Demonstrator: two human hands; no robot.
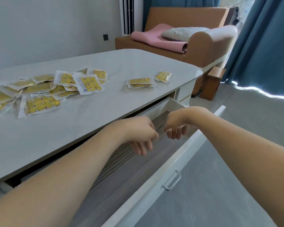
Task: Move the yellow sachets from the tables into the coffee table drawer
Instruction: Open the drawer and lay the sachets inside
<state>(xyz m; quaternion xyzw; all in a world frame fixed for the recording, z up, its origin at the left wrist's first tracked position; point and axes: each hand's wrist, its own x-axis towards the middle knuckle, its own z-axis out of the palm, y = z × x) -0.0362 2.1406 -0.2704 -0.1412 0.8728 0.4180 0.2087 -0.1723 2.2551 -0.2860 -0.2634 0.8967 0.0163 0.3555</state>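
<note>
Head view: left hand (pixel 138 133) and right hand (pixel 175 126) hang loosely curled, empty, over drawer (pixel 156 184).

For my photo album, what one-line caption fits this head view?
Both empty hands, left hand and right hand, hover over the open drawer while yellow sachets wait on the coffee table.
</note>
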